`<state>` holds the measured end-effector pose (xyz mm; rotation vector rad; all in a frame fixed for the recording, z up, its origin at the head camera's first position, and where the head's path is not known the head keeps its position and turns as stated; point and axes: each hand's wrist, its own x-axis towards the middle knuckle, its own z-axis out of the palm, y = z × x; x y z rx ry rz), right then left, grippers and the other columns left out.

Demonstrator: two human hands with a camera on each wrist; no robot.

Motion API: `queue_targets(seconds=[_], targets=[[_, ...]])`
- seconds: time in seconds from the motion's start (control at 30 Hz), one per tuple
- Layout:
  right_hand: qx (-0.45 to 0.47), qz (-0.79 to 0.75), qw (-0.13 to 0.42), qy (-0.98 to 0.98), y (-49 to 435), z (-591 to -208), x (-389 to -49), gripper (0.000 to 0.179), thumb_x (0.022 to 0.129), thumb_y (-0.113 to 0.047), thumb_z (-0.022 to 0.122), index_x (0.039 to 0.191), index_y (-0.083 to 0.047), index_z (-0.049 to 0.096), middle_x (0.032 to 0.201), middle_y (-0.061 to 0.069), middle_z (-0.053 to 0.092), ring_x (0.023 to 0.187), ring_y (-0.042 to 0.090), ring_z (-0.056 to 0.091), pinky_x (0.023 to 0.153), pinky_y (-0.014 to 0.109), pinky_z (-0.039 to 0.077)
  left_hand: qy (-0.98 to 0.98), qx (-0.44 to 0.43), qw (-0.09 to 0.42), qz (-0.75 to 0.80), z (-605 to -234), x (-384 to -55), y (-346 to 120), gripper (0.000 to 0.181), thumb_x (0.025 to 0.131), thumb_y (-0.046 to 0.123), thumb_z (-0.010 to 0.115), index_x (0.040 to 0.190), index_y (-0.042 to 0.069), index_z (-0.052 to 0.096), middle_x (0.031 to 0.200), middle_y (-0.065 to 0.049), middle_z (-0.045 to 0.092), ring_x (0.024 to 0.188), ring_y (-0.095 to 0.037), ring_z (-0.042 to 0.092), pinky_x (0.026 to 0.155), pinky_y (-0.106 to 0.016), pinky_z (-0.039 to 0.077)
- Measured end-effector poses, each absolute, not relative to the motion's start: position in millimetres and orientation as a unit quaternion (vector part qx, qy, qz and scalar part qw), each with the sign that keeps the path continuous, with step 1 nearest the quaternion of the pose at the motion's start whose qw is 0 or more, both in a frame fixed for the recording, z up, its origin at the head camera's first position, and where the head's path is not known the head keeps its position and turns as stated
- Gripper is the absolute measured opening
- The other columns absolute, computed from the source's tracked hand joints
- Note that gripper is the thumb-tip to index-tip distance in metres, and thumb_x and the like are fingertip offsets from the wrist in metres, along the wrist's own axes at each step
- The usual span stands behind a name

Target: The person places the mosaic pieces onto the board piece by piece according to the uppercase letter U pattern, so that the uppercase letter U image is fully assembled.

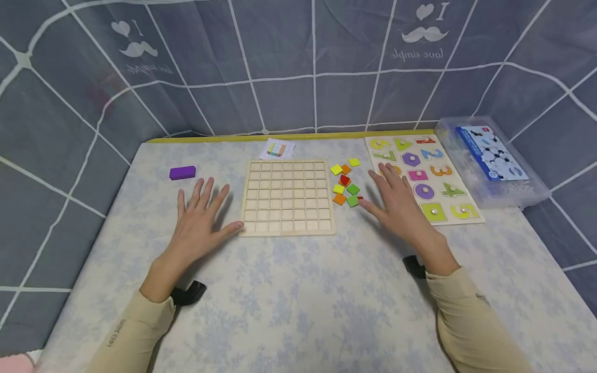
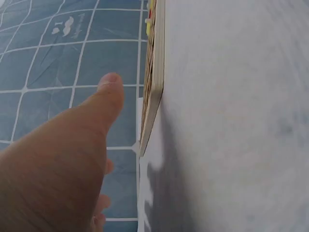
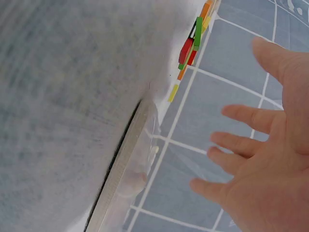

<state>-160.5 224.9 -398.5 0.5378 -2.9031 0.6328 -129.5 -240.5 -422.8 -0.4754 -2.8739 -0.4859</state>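
Observation:
A wooden grid board with square cells lies in the middle of the table. My left hand hovers at its left side, fingers spread, the thumb tip overlapping the board's near left corner in the head view. In the left wrist view that thumb is raised beside the board's edge. Right of the board lies a loose group of small coloured square tiles, yellow, orange, red and green. My right hand is spread above the table between these tiles and the number puzzle board, holding nothing.
A purple block lies at the far left. Behind the grid board is a small pattern card. A clear plastic box with a blue printed sheet stands at the right, beside the puzzle. Tiled-pattern curtains hang around the table.

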Motion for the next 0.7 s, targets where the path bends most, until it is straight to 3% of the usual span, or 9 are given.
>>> queue_targets(seconds=[0.27,0.47,0.7], targets=[[0.223,0.235,0.058,-0.944,216,-398,-168,0.056,0.095,-0.018,0.080,0.143,0.002,0.060,0.149,0.024,0.054,0.143,0.042,0.045,0.119,0.059,0.037,-0.956,-0.188,0.049,-0.220,-433,-133,-232,0.097,0.090,0.060,0.075,0.167,0.019,0.033,0.175,-0.019,0.021,0.164,-0.042,0.004,0.126,-0.070,-0.002],[0.225,0.232,0.029,-0.946,207,-396,-173,0.046,0.094,-0.013,0.081,0.136,0.001,0.066,0.137,0.020,0.064,0.135,0.038,0.053,0.116,0.057,0.042,-0.952,-0.199,0.031,-0.230,-433,-134,-227,0.100,0.089,0.058,0.077,0.167,0.015,0.031,0.174,-0.016,0.026,0.164,-0.042,0.007,0.127,-0.069,0.001],[0.223,0.235,-0.007,-0.946,205,-397,-180,0.047,0.092,-0.008,0.082,0.136,0.002,0.066,0.129,0.019,0.069,0.124,0.037,0.059,0.109,0.057,0.045,-0.948,-0.211,0.014,-0.240,-439,-132,-224,0.097,0.090,0.051,0.080,0.167,0.016,0.033,0.173,-0.012,0.030,0.164,-0.040,0.011,0.129,-0.066,0.006]])
